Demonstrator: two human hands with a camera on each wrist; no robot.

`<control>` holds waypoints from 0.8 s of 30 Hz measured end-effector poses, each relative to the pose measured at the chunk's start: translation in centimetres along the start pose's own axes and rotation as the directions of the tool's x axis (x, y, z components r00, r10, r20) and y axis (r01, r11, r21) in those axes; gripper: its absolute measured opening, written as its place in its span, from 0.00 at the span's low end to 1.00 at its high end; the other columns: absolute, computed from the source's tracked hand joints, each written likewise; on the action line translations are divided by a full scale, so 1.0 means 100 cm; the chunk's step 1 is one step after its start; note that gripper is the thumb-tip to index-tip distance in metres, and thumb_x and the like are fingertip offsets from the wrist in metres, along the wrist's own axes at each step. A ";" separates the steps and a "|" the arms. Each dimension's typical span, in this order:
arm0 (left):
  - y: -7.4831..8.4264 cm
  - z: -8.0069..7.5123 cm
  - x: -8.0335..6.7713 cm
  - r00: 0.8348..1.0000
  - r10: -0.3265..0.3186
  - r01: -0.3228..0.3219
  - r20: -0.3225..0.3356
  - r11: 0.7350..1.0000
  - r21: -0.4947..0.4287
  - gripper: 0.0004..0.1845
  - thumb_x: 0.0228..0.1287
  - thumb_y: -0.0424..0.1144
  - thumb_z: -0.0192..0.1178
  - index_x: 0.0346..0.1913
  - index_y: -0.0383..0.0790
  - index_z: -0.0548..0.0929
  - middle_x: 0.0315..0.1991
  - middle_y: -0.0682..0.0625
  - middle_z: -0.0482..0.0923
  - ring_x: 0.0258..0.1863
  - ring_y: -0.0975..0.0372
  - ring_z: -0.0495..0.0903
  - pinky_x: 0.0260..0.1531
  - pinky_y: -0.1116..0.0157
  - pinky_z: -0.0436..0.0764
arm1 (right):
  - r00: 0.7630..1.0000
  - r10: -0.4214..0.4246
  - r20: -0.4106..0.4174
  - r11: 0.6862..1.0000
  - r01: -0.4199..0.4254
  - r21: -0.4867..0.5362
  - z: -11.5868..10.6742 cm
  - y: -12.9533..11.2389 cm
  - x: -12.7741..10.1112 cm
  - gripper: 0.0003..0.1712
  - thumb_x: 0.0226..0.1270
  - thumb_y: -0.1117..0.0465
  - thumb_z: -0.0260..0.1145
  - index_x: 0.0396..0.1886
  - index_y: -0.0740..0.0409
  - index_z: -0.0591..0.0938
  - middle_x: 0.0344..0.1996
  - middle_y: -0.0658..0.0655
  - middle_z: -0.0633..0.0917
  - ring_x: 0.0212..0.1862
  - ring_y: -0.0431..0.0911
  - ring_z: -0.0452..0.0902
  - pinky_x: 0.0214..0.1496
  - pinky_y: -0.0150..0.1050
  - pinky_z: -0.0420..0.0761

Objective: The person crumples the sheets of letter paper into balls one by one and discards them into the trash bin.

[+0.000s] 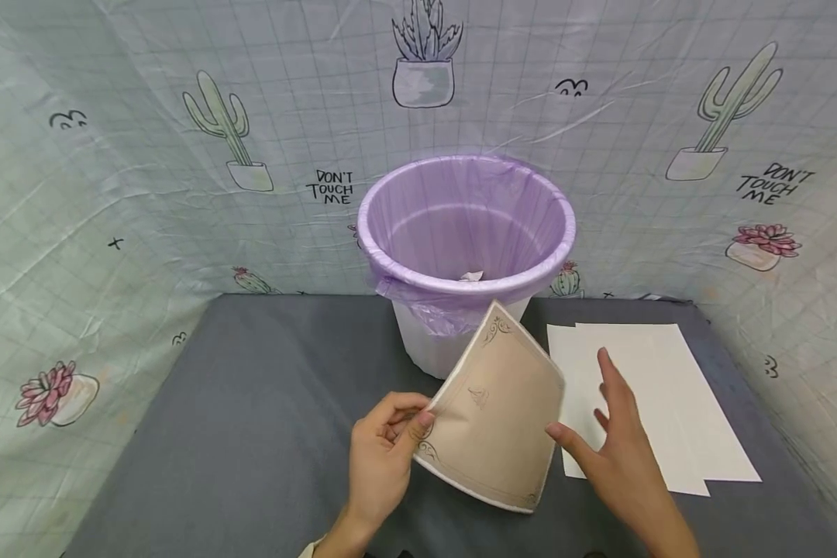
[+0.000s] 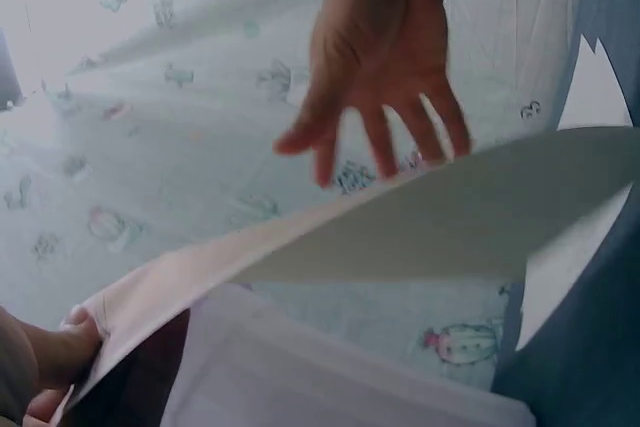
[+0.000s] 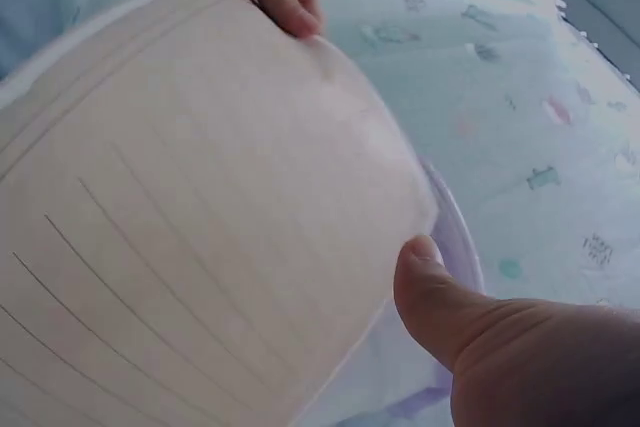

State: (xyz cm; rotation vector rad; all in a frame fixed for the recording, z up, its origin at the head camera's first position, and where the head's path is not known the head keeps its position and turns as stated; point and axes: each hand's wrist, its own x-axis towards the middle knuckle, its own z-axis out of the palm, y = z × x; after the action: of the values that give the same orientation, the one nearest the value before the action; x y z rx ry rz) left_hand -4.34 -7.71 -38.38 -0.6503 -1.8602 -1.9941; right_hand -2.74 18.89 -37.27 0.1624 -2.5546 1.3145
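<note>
In the head view my left hand pinches the left edge of a beige sheet of letter paper between thumb and fingers. The sheet bows and stands tilted above the table, with corner scrollwork and a small drawing on one face. Ruled lines mark the face of the paper seen in the right wrist view. My right hand is beside the sheet's right edge, fingers spread and nothing gripped. Its thumb is close to that edge; whether it touches I cannot tell.
Behind the paper stands a white bin with a purple rim and a purple liner; a small whitish scrap shows inside. Overlapping white sheets lie at the right on the grey table. A cactus-print curtain surrounds the table.
</note>
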 end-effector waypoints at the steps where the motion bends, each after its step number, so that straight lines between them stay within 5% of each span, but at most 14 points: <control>1: 0.002 0.001 -0.001 0.999 0.043 -0.043 0.013 0.999 -0.006 0.12 0.59 0.18 0.58 0.46 0.29 0.79 0.35 0.36 0.83 0.32 0.56 0.86 0.27 0.65 0.83 | 0.998 0.042 0.045 0.998 -0.043 0.040 0.001 -0.001 0.000 0.62 0.56 0.60 0.75 0.77 0.36 0.40 0.73 0.65 0.49 0.67 0.69 0.55 0.56 0.64 0.68; 6: 0.008 0.002 -0.001 0.964 0.265 -0.265 0.034 0.964 -0.012 0.21 0.52 0.12 0.59 0.50 0.26 0.80 0.35 0.33 0.83 0.28 0.56 0.85 0.20 0.68 0.81 | 0.978 0.094 0.187 0.980 -0.124 0.155 0.009 0.002 0.001 0.62 0.61 0.62 0.71 0.75 0.30 0.35 0.72 0.69 0.49 0.62 0.72 0.63 0.52 0.59 0.74; 9: 0.010 0.000 0.000 0.949 0.315 -0.314 0.021 0.949 -0.018 0.20 0.52 0.13 0.60 0.49 0.26 0.81 0.36 0.34 0.82 0.25 0.59 0.84 0.18 0.70 0.79 | 0.966 0.097 0.240 0.972 -0.144 0.184 0.014 0.002 -0.001 0.60 0.62 0.62 0.70 0.74 0.28 0.36 0.72 0.70 0.51 0.59 0.72 0.67 0.50 0.60 0.75; 13: 0.012 -0.001 0.001 0.933 0.360 -0.359 0.014 0.932 -0.050 0.17 0.54 0.15 0.60 0.49 0.23 0.80 0.43 0.32 0.81 0.38 0.56 0.84 0.31 0.68 0.83 | 0.937 0.083 0.339 0.935 -0.191 0.299 0.020 0.000 -0.004 0.57 0.65 0.63 0.66 0.75 0.32 0.35 0.70 0.74 0.53 0.58 0.67 0.71 0.49 0.53 0.79; 16: 0.016 0.001 0.003 0.920 0.392 -0.390 0.018 0.918 -0.077 0.16 0.56 0.16 0.60 0.49 0.21 0.79 0.48 0.31 0.79 0.47 0.52 0.81 0.42 0.65 0.81 | 0.902 0.018 0.432 0.842 -0.246 0.479 0.025 -0.001 -0.006 0.56 0.68 0.66 0.63 0.75 0.37 0.31 0.68 0.79 0.50 0.57 0.60 0.75 0.50 0.45 0.80; 21: 0.019 0.007 0.004 0.904 0.427 -0.422 0.024 0.899 -0.114 0.15 0.58 0.16 0.59 0.49 0.21 0.79 0.48 0.30 0.78 0.50 0.50 0.80 0.47 0.63 0.79 | 0.846 -0.095 0.524 0.620 -0.362 0.696 0.035 -0.005 -0.007 0.51 0.73 0.64 0.57 0.74 0.33 0.29 0.69 0.79 0.45 0.59 0.56 0.73 0.54 0.49 0.77; 24: 0.021 0.010 0.005 0.890 0.455 -0.449 0.026 0.885 -0.122 0.14 0.58 0.18 0.59 0.49 0.23 0.80 0.47 0.32 0.80 0.48 0.50 0.81 0.46 0.64 0.80 | 0.825 -0.099 0.557 0.571 -0.412 0.711 0.048 -0.009 -0.010 0.47 0.76 0.58 0.54 0.74 0.34 0.29 0.70 0.77 0.46 0.62 0.59 0.69 0.55 0.54 0.75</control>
State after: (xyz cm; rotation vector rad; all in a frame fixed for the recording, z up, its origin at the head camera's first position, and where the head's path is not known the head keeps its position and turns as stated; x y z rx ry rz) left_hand -3.53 -6.88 -36.30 -1.0701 -1.4537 -1.7878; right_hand -2.43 14.49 -39.54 0.5521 -2.0915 2.8187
